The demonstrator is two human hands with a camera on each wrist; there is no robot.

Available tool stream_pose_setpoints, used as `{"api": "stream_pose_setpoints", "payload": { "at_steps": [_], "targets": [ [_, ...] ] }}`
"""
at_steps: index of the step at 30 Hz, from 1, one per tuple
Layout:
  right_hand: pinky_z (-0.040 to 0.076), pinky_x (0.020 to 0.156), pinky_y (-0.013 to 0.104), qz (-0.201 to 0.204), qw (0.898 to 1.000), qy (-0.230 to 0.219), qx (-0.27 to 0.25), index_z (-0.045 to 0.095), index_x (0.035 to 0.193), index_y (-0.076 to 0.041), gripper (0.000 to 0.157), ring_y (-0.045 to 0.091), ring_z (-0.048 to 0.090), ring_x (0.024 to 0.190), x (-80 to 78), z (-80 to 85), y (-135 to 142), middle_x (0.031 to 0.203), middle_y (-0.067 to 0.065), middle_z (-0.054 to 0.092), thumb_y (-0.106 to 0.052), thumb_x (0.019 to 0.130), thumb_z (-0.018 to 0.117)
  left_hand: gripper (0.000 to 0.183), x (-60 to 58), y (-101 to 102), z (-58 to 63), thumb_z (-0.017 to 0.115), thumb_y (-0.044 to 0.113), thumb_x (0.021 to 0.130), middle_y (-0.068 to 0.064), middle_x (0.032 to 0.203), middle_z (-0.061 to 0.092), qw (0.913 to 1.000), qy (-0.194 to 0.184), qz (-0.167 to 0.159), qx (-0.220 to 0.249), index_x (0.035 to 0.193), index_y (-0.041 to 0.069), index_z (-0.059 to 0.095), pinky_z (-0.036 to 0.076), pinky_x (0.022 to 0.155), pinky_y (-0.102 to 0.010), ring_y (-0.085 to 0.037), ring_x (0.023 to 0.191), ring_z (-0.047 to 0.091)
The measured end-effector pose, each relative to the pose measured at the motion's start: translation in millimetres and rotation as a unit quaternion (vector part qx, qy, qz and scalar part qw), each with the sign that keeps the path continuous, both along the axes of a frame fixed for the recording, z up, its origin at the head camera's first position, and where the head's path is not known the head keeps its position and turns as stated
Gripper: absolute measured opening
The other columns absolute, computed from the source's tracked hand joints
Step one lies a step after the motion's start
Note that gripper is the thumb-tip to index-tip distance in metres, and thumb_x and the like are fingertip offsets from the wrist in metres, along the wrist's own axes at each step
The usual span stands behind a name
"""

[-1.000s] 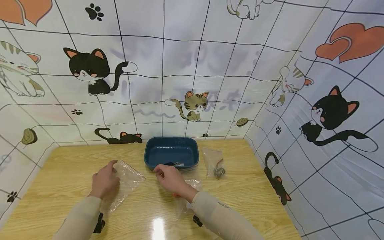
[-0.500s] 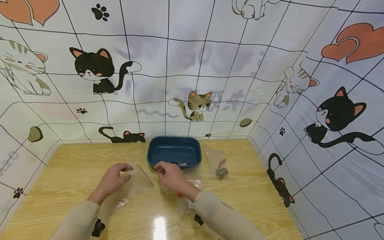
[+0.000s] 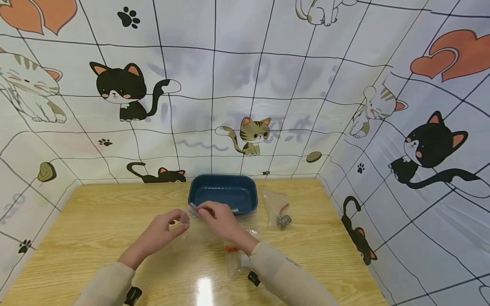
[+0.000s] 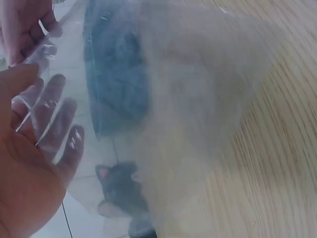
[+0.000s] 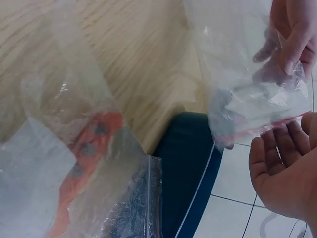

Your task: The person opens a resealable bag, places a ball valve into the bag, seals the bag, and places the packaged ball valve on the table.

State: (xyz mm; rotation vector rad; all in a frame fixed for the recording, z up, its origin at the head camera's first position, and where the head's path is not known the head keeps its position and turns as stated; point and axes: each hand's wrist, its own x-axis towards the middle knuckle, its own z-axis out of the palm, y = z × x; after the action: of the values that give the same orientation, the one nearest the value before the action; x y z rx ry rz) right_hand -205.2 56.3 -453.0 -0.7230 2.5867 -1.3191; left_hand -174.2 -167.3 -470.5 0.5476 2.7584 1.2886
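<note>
Bare table [image 3: 99, 212] left of the left hand [image 3: 162, 231] gives a wide way back to the wall [image 3: 199, 110]; a narrower strip runs along the right edge. A clear bag [image 4: 188, 89] fills the gap between that hand and the right hand [image 3: 220, 219], the blue tray [image 3: 223, 191] just beyond. A bagged grey object [image 3: 283, 221] obstructs the tray's right, a bagged orange piece [image 5: 94, 141] the space beside the right forearm [image 3: 285, 272].

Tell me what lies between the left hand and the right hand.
A clear bag spans the gap between the left hand and the right hand. The right wrist view shows it, with its red strip by the right hand.
</note>
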Motion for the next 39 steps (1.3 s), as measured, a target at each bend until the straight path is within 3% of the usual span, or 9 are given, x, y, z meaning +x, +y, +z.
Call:
{"api": "stream_pose_setpoints", "payload": {
  "at_steps": [7,14,20,25,33,39],
  "targets": [
    [0.046,0.065,0.019,-0.010,0.999,-0.015,-0.041,0.070,0.105,-0.019,0.022,0.003,0.052,0.072,-2.9,6.2,8.7,0.091,-0.005,0.067,-0.032,0.101,0.052,0.022,1.0,13.1,2.9,0.057,0.043,0.096,0.012,0.100,0.070,0.9991,-0.038,-0.004,0.016,0.106,0.025,0.064,0.051,0.079,-0.031,-0.005,0.093,0.064],
    [0.047,0.065,0.019,0.000,0.999,-0.014,-0.042,0.069,0.100,-0.020,0.015,0.003,0.053,0.071,-1.7,7.1,17.1,0.089,-0.005,0.066,-0.030,0.099,0.058,0.025,0.2,21.7,4.7,0.053,0.043,0.098,0.001,0.099,0.072,0.9971,-0.059,-0.001,0.047,0.107,0.023,0.066,0.049,0.068,-0.026,-0.019,0.088,0.064],
    [0.052,0.075,0.019,0.035,0.999,-0.028,-0.027,0.072,0.108,-0.021,0.019,0.001,0.062,0.084,-3.9,8.3,21.8,0.103,-0.006,0.072,-0.030,0.098,0.058,0.024,-1.9,24.0,5.1,0.052,0.040,0.099,0.005,0.095,0.070,0.9980,-0.042,-0.011,0.046,0.101,0.022,0.069,0.048,0.069,-0.025,-0.013,0.086,0.062],
    [0.052,0.078,0.018,0.049,0.998,-0.030,-0.006,0.074,0.109,-0.018,0.022,0.001,0.064,0.088,-4.2,11.9,23.9,0.105,-0.003,0.073,-0.029,0.098,0.059,0.020,-3.2,25.8,6.0,0.053,0.038,0.099,0.010,0.095,0.070,0.9987,-0.030,-0.014,0.039,0.102,0.027,0.069,0.051,0.070,-0.024,-0.009,0.086,0.065],
    [0.050,0.071,0.017,0.050,0.998,-0.034,-0.002,0.074,0.101,-0.016,0.015,0.000,0.060,0.076,-2.5,14.5,23.8,0.094,-0.002,0.073,-0.023,0.096,0.062,0.016,-3.8,27.7,5.8,0.055,0.036,0.099,0.012,0.093,0.069,0.9994,-0.024,-0.013,0.020,0.102,0.028,0.069,0.052,0.072,-0.025,-0.004,0.082,0.063],
    [0.049,0.068,0.018,0.045,0.998,-0.043,-0.003,0.074,0.097,-0.015,0.013,0.002,0.058,0.072,-0.5,15.2,24.0,0.089,-0.002,0.072,-0.021,0.095,0.063,0.016,-3.9,29.9,5.0,0.059,0.035,0.097,0.011,0.095,0.067,0.9998,-0.007,-0.001,0.017,0.109,0.026,0.064,0.050,0.082,-0.034,-0.006,0.086,0.061]
  ]
}}
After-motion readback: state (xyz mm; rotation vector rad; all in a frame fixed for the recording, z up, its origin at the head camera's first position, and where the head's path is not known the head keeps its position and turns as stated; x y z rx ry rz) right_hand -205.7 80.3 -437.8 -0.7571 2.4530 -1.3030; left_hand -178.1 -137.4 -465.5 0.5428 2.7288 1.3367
